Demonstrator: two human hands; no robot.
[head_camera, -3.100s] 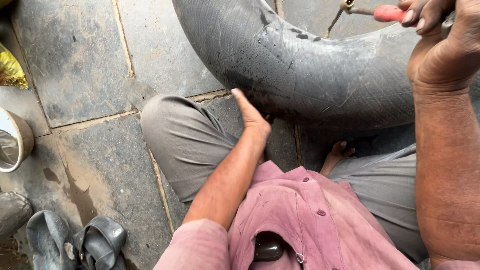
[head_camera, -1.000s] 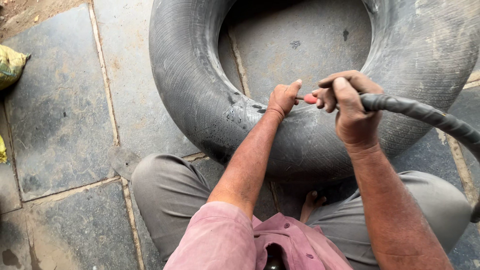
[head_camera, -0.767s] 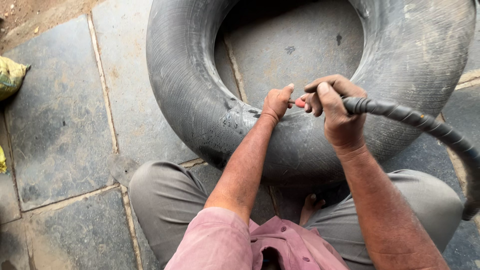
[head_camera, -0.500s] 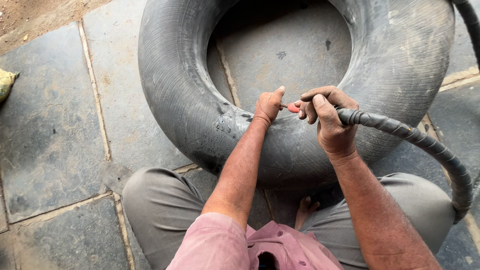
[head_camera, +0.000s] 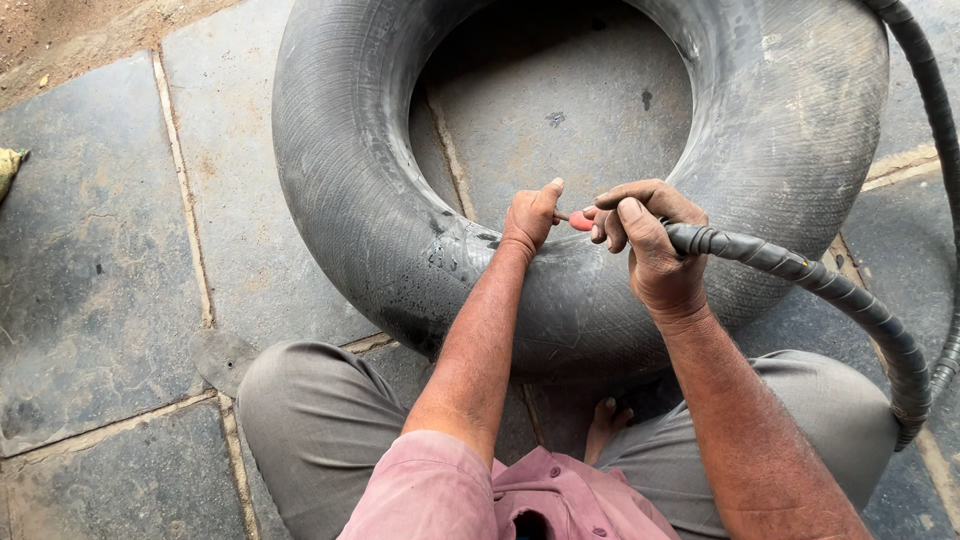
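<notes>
Gripping wrapped black hose (head_camera: 800, 272) in clenched right hand (head_camera: 650, 250), red tip (head_camera: 581, 221) meeting left hand (head_camera: 528, 215). Left fingers pinch spot on inner tube (head_camera: 400, 250), steadying it. Tube lies on stone floor (head_camera: 100, 250) against knees.

Grey stone floor tiles (head_camera: 95, 270) are lying under everything, with sandy joints running between them. A strip of bare brown soil (head_camera: 70, 40) is showing at the top left. A small yellowish scrap (head_camera: 8, 168) is lying at the left edge.
</notes>
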